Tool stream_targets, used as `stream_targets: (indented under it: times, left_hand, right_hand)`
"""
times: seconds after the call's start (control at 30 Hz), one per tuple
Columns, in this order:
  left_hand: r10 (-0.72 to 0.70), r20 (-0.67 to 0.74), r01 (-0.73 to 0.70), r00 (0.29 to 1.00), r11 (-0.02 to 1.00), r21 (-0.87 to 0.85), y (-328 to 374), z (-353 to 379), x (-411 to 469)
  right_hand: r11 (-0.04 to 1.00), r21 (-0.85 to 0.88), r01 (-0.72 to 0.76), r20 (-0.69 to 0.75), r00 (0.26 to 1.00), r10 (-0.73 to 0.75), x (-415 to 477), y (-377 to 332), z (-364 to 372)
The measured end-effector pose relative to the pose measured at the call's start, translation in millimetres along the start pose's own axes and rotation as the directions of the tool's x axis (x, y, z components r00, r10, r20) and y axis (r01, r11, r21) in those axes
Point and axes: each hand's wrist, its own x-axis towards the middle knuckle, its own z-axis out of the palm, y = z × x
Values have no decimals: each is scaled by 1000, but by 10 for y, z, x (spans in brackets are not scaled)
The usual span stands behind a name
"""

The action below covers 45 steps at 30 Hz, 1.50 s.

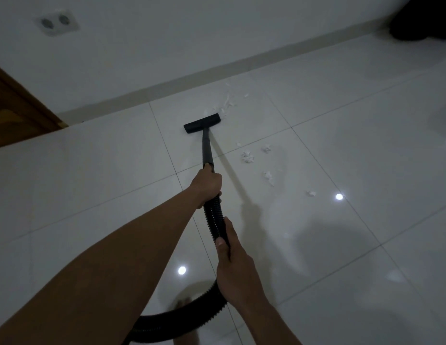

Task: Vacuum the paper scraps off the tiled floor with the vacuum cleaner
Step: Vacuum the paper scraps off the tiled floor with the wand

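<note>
A black floor nozzle rests flat on the white tiled floor, at the end of a black rigid tube. My left hand is shut around the tube's lower end where the ribbed hose begins. My right hand grips the hose lower down. White paper scraps lie just beyond the nozzle's right end near the wall. More paper scraps are scattered right of the tube. The hose curves back under my arms toward the bottom edge; the vacuum body is out of view.
A white wall with a pale skirting board runs behind the nozzle, with a double socket high on it. A brown wooden door frame stands at the left. A dark object sits in the top right corner.
</note>
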Motion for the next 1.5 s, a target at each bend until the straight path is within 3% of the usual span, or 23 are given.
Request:
stream_targets:
  times: [0.43,1.07,1.5]
  left_hand:
    - [17,8,-17,1000,999,-42,506,-659,616]
    - [6,-34,-8,999,999,-49,1233,-999,1391]
    - [29,2,-29,1000,999,-19,1781,-1279,2015]
  right_hand:
    - [998,-56,12,-41,999,-14,760,-608,273]
    - [997,-48,65,-12,998,-66,1812,-1050,243]
    - [993,-14,120,-82,989,-121,2531,-1439,350]
